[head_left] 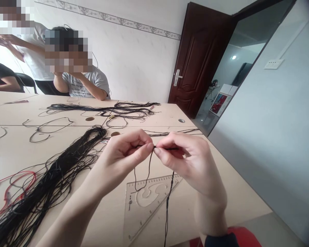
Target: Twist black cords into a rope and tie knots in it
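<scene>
My left hand point(130, 151) and my right hand point(186, 154) meet above the table, each pinching a thin black cord point(150, 163) between thumb and forefinger. A small dark knot shows between the fingertips. From the left fingers a thin loop of the cord hangs down. Below the right hand dangles a longer, doubled stretch with knots along it. Under both hands a clear triangular ruler point(141, 206) lies flat on the table. The cord inside the curled fingers is partly hidden.
A thick bundle of black cords point(64, 164) lies left of my left arm, beside red cord point(18, 178). Farther back are another black bundle point(92, 109) and loose cord loops. Several people sit or stand across the table point(247, 199). A brown door point(198, 58) stands open behind.
</scene>
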### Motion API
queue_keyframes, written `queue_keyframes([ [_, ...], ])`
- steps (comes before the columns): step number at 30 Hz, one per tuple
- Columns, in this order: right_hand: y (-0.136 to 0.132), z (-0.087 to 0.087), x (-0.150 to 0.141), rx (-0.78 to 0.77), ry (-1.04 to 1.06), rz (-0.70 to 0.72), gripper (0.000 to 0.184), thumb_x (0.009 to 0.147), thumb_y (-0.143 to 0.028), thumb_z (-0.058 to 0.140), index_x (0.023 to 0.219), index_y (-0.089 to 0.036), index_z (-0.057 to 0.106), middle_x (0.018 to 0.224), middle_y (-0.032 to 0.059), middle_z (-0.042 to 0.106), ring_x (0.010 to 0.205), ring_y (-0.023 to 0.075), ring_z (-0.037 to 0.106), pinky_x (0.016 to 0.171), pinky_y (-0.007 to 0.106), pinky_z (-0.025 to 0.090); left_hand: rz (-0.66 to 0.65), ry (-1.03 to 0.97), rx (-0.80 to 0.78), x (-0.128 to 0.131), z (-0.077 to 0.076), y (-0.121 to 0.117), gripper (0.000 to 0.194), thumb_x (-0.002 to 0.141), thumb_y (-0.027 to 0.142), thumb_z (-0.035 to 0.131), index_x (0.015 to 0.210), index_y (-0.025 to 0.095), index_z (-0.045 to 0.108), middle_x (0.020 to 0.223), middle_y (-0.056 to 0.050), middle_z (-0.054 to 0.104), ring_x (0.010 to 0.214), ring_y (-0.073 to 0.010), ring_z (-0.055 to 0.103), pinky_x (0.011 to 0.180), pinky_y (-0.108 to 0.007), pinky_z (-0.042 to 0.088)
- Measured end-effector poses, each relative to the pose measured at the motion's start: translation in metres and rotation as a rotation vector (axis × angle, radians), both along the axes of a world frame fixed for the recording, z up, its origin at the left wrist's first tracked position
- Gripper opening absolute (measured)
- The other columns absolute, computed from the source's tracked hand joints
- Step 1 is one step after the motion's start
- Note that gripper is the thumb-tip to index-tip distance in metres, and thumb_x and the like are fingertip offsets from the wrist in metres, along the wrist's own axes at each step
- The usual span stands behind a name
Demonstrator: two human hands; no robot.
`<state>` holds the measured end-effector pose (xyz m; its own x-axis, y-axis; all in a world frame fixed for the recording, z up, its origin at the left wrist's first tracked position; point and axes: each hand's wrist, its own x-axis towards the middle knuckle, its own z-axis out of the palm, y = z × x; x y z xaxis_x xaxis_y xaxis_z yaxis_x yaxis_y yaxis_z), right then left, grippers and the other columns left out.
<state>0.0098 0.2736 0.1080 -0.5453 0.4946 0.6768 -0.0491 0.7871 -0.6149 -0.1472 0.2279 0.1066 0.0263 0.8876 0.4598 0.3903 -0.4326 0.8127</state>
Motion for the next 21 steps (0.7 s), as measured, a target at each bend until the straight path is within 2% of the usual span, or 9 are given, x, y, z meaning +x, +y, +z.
queue_keyframes([
  [4,0.001,0.001,0.003,0.044,-0.061,-0.018,0.008,0.08,-0.011,0.054,0.082,-0.014,0.062,0.069,-0.0029,0.057,0.059,0.0038,0.048,0.051,0.013,0.038,0.023,0.001,0.042,0.004,0.002,-0.002,0.018,0.082,0.025,0.047,0.067,0.017,0.052,0.052,0.006,0.038,0.046,-0.0046,0.032,0.04,-0.015,0.024],
  [9,0.0,0.003,0.008,0.121,-0.093,-0.001,0.007,0.079,-0.012,0.056,0.082,-0.012,0.062,0.067,-0.0032,0.056,0.056,0.0034,0.044,0.05,0.014,0.037,0.026,0.04,0.057,0.005,0.001,-0.011,0.018,0.082,0.026,0.048,0.067,0.017,0.052,0.052,0.006,0.039,0.046,-0.0049,0.031,0.04,-0.017,0.023],
  [13,-0.006,0.004,0.011,0.118,-0.098,0.024,0.009,0.08,-0.01,0.053,0.082,-0.012,0.062,0.069,-0.0026,0.057,0.058,0.0038,0.045,0.05,0.014,0.036,0.051,0.052,0.077,0.01,0.003,-0.014,0.019,0.082,0.028,0.048,0.067,0.017,0.051,0.052,0.005,0.039,0.047,-0.0055,0.032,0.04,-0.018,0.023],
  [16,-0.012,0.004,0.013,0.104,-0.104,0.027,0.01,0.081,-0.012,0.052,0.08,-0.013,0.061,0.07,-0.0017,0.058,0.06,0.0051,0.047,0.052,0.016,0.037,0.093,0.077,0.091,0.016,0.007,-0.019,0.02,0.083,0.03,0.047,0.069,0.018,0.052,0.053,0.005,0.039,0.046,-0.0058,0.033,0.04,-0.018,0.026],
  [17,-0.013,0.004,0.013,0.098,-0.112,0.032,0.01,0.081,-0.013,0.052,0.08,-0.013,0.061,0.07,-0.0016,0.058,0.059,0.0055,0.047,0.051,0.016,0.037,0.148,0.1,0.103,0.017,0.006,-0.025,0.018,0.083,0.03,0.047,0.072,0.018,0.053,0.055,0.005,0.042,0.048,-0.0063,0.037,0.042,-0.018,0.03],
  [19,-0.016,0.003,0.015,0.075,-0.152,0.053,0.01,0.082,-0.016,0.051,0.08,-0.014,0.061,0.069,-0.0011,0.058,0.058,0.0062,0.048,0.05,0.017,0.037,0.326,0.175,0.143,0.018,-0.008,-0.049,0.012,0.082,0.03,0.048,0.08,0.02,0.055,0.065,0.002,0.051,0.059,-0.0095,0.049,0.052,-0.021,0.042],
  [20,-0.017,0.003,0.016,0.063,-0.178,0.068,0.01,0.082,-0.017,0.051,0.08,-0.015,0.061,0.069,-0.0009,0.059,0.057,0.0066,0.048,0.049,0.017,0.037,0.471,0.226,0.191,0.017,-0.022,-0.068,0.01,0.081,0.029,0.051,0.085,0.022,0.056,0.071,0.0,0.055,0.067,-0.0123,0.053,0.059,-0.026,0.047],
  [21,-0.018,0.003,0.018,0.052,-0.207,0.083,0.011,0.082,-0.019,0.051,0.08,-0.015,0.061,0.069,-0.0008,0.059,0.057,0.0069,0.048,0.049,0.018,0.037,0.532,0.28,0.208,0.017,-0.04,-0.09,0.01,0.081,0.029,0.049,0.086,0.024,0.057,0.073,-0.001,0.057,0.072,-0.015,0.056,0.063,-0.03,0.049],
])
